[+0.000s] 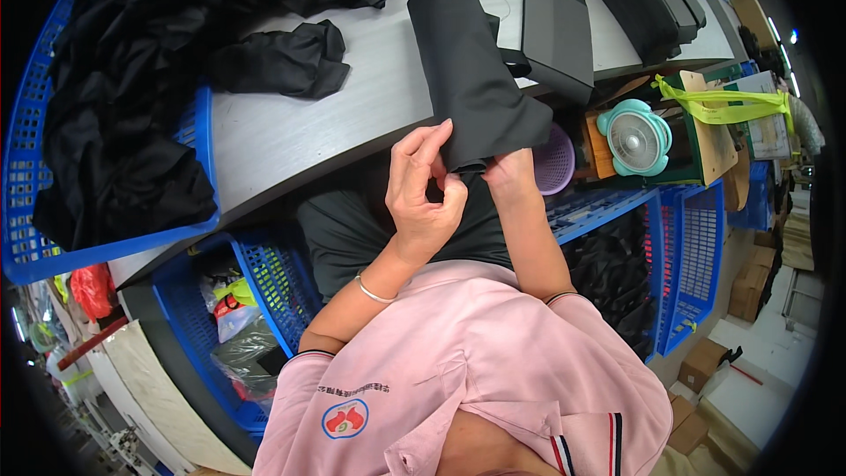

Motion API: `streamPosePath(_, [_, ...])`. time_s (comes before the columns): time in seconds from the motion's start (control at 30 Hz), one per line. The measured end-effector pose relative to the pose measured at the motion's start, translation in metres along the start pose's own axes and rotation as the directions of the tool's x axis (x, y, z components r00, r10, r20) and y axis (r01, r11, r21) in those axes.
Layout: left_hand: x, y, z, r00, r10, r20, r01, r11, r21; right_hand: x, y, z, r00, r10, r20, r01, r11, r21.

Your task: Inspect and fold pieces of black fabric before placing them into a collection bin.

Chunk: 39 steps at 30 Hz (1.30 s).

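surface: grey worktable (291, 115), curved by the lens, cluttered storage area around and below it
grip, right: right hand (509, 169) pinched onto the lower corner of the folded black garment (471, 70), fingers mostly hidden behind the cloth
grip, left: left hand (423, 185) touching the same lower edge; thumb and forefinger curled in a pinch, other fingers raised along the fabric. Cannot tell whether cloth is actually caught in that pinch
garment position: long narrow fold, upper end lying on the table, lower end hanging past the near table edge into both hands
wrist: thin silver bangle (374, 292) on the left forearm
beside garment: dark flat rectangular tray (557, 33) just right of it on the table
table left: loose crumpled black cloth (286, 60) lying apart from the folded piece
far left: blue plastic basket (26, 167) piled with black fabric, overlapping the table's left end
under table: more blue baskets (696, 256), the one on the right holding black cloth; one on the left with mixed bagged items
right of hands: small purple basket (555, 163) touching close to the right hand, mint-green fan (636, 138) beyond it
far right: cardboard boxes (749, 286) on the floor
wearer: pink polo shirt (476, 361)
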State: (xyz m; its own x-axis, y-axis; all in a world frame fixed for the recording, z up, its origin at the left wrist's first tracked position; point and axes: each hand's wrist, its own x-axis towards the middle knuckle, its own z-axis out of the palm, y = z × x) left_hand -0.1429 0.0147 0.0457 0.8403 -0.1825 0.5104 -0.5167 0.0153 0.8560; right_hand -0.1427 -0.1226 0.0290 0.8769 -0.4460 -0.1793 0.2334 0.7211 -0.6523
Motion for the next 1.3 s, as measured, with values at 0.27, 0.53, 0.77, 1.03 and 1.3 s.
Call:
streamPosePath(0.27, [-0.007,-0.009,-0.004,0.999,-0.021,0.026,0.020,0.999,0.027,0.003,0.014,-0.010,1.000,-0.007,-0.007,0.007,0.999,-0.039])
streamPosePath(0.53, [0.000,-0.021,-0.013,0.989,-0.147,-0.012,0.148,0.985,0.091,0.018,0.039,-0.038,0.852,-0.443,0.279,0.487,0.472,-0.735])
streamPosePath(0.77, [-0.013,-0.072,-0.024,0.830,-0.547,-0.113,0.538,0.837,-0.099,0.008,-0.015,0.021,0.881,0.272,0.387,0.178,0.569,-0.803])
streamPosePath(1.03, [-0.029,-0.090,0.001,0.631,-0.768,0.112,0.725,0.532,-0.437,-0.009,0.038,0.025,0.884,-0.050,0.465,0.371,-0.528,-0.764])
streamPosePath(1.3, [-0.034,-0.099,0.006,0.581,-0.759,0.294,0.763,0.382,-0.521,0.009,0.050,0.015,0.879,0.102,0.466,0.452,-0.487,-0.747])
